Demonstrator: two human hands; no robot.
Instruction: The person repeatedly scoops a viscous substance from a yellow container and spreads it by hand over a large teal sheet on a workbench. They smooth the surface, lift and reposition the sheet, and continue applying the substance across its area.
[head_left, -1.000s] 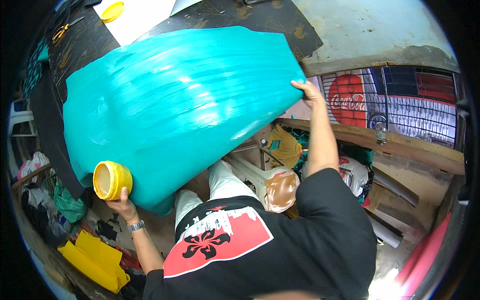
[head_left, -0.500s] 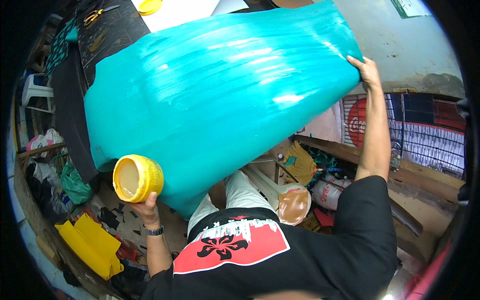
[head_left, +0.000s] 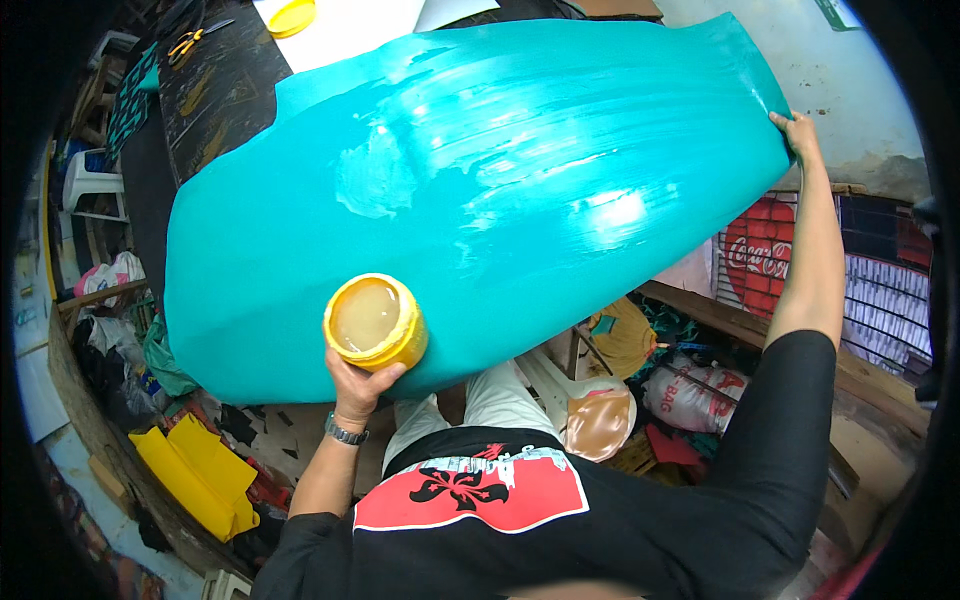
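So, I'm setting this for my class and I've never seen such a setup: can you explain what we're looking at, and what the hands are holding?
There is no machine here: a person works with two bare hands. The view comes from a wide fisheye camera worn on the head, looking down, so straight edges bend near the rim. The left hand holds an open yellow tub with pale, cloudy contents. The right hand grips the right end of a large teal sheet with shiny streaks. Beyond the sheet, on a dark table, lie white sheets, a round yellow lid and a yellow-handled tool.
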